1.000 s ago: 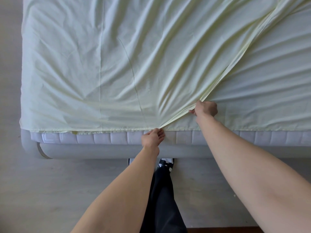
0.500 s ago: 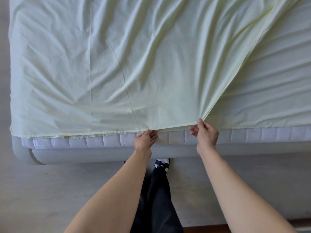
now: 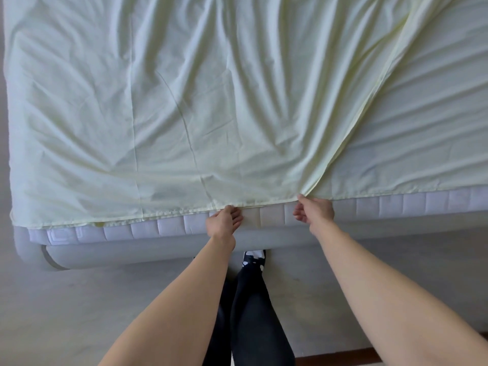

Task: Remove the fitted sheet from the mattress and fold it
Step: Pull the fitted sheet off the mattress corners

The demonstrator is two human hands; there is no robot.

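Head view, left to right: pale yellow-green wrinkled fitted sheet (image 3: 184, 101) spread flat over white quilted mattress (image 3: 169, 227), hem lined up along near edge, quilted side panel left bare. Grey padded bed frame (image 3: 132, 253) seen below. Left hand (image 3: 224, 223) curled at hem, edge pinched between thumb and fingers. Right hand (image 3: 315, 211) just beside, folded corner pinched by thumb and forefinger, other fingers loosely bent. Dark trousers (image 3: 250, 313) seen between forearms.

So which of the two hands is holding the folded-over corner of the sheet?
The right hand, pinching the point where the sheet doubles back on itself. The left hand only holds the flat hem along the mattress edge.
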